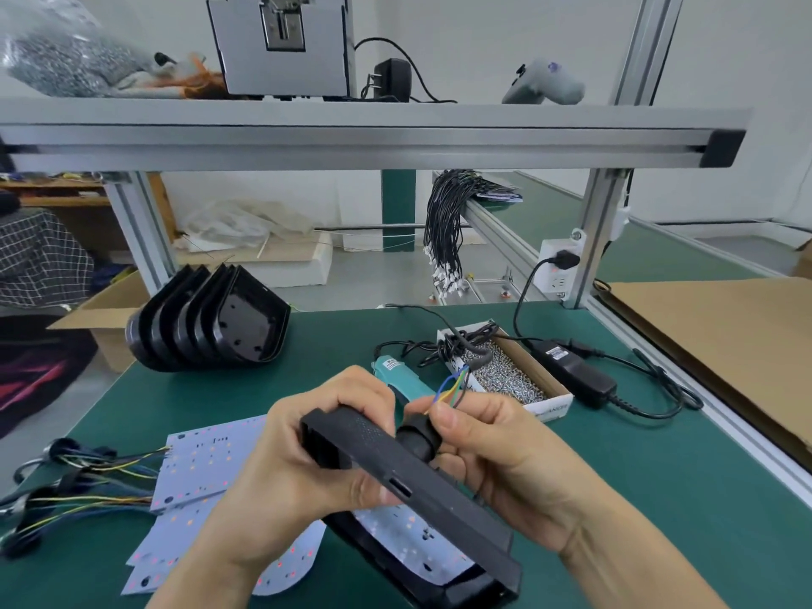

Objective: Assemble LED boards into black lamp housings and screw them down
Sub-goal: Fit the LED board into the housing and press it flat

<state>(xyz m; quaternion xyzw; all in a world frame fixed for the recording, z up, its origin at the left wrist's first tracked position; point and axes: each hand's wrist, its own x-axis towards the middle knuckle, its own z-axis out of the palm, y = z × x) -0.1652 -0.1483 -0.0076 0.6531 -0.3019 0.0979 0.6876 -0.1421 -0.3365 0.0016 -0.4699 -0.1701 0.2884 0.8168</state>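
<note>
Held up above the table (pixel 615 498), in front of the body: one black lamp housing (pixel 422 490), seen from its outer side, long axis running from about 10 o'clock down to 4 o'clock. Inside it, at the lower edge, a white LED board (pixel 408 538) partly showing. Both hands on the housing, so neither nearer than the other; the coming move probably turns on the round black cable fitting (pixel 417 437) at the upper side wall, where the wires come out.

From the left: a pile of loose LED boards (pixel 202 472) with their coloured wires lying on the table at 9 o'clock of the hands, well under the housing's lower end. At 11 o'clock, further back, a stack of empty housings (pixel 211 323) standing on edge.

Left hand (pixel 307 454): fingers curled around the upper left end of the housing, thumb pressing on its flat face near a small slot. Firm grip, by the look.

Right hand (pixel 487 446): curled around the fitting from the 3 o'clock side, thumb and first fingers pinching near where the blue, yellow and green wires (pixel 452 389) leave it. Cannot tell if turning the fitting or pulling the wires through.

At 1 o'clock behind the hands: a teal electric screwdriver (pixel 400 375) lying on the table, just beside a box of screws (pixel 505 371). Judged from this, screwing not yet begun.
</note>
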